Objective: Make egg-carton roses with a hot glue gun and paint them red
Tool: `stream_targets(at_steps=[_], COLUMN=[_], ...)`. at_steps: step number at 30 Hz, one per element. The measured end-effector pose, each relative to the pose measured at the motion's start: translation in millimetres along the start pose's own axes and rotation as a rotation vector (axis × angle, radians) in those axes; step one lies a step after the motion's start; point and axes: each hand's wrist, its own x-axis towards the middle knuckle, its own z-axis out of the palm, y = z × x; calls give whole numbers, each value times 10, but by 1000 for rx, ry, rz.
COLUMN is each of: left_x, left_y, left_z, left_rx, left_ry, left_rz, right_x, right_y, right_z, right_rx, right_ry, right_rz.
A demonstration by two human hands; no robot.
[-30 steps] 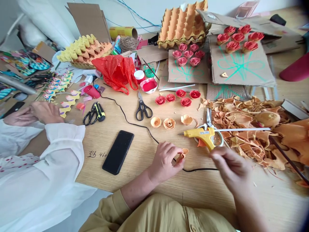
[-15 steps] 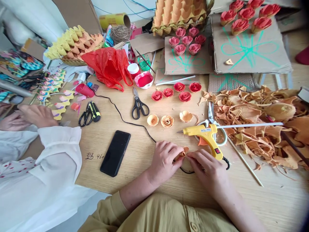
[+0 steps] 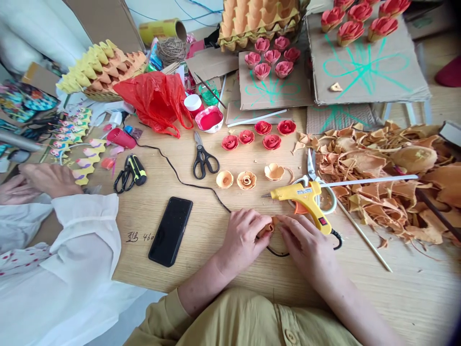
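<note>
Left hand (image 3: 247, 236): shown on my feed in a narrow pinch, thumb and fingers holding a curled orange piece (image 3: 265, 229).
Right hand (image 3: 309, 244): fingertips drawn together at the piece's right edge; whether they pinch it, I cannot tell.
Curled orange piece: between my two hands, partly hidden by the left fingers.
Black cord (image 3: 277, 253): passes beneath the grip, visible between the hands.
Glue gun (image 3: 304, 198): yellow, just beyond my right hand, nozzle pointing left, lying across white-handled scissors (image 3: 310, 164).
Thin stick (image 3: 363, 235): right of the grip, slanting on the tabletop.
Phone (image 3: 170, 231): left of the grip, screen dark.
Orange cups (image 3: 247, 180): three in a row ahead of the grip, the middle one with a coiled center.
Black scissors (image 3: 205, 162): ahead and left of the grip.
Orange scraps (image 3: 363, 197): heaped ahead and right.
Red roses (image 3: 272, 142): five, beyond the cups.
Paint dish (image 3: 209, 119): farther, slightly left, red inside.
Cardboard panels (image 3: 389, 79): far ahead and right, bearing more roses.
Egg trays (image 3: 259, 24): stacked behind the panels.
</note>
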Motion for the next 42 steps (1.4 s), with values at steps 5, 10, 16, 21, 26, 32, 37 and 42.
stream_targets(at_steps=[5, 10, 16, 21, 26, 32, 37, 42], left_x=[-44, -64, -25, 6, 17, 20, 31, 49], left_y=[-36, -35, -17, -20, -16, -16, -7, -37], left_z=[2, -4, -46, -106, -127, -122, -119, -116], left_rx=[-157, -151, -132, -115, -121, -125, -113, -106], left_ry=[-11, 7, -30, -97, -101, -100, -114, -147], left_rz=[3, 45, 101, 111, 97, 73, 81, 105], right_x=[8, -4, -63, -88, -73, -86, -72, -73], right_y=[12, -12, -15, -1, -32, -28, -30, -39], right_z=[44, 44, 45, 53, 40, 61, 46, 57], right_rx=[21, 18, 88, 118, 136, 155, 120, 130], right_ry=[-30, 0, -61, -90, -76, -72, -41, -27], right_rz=[12, 11, 18, 37, 44, 43, 34, 57])
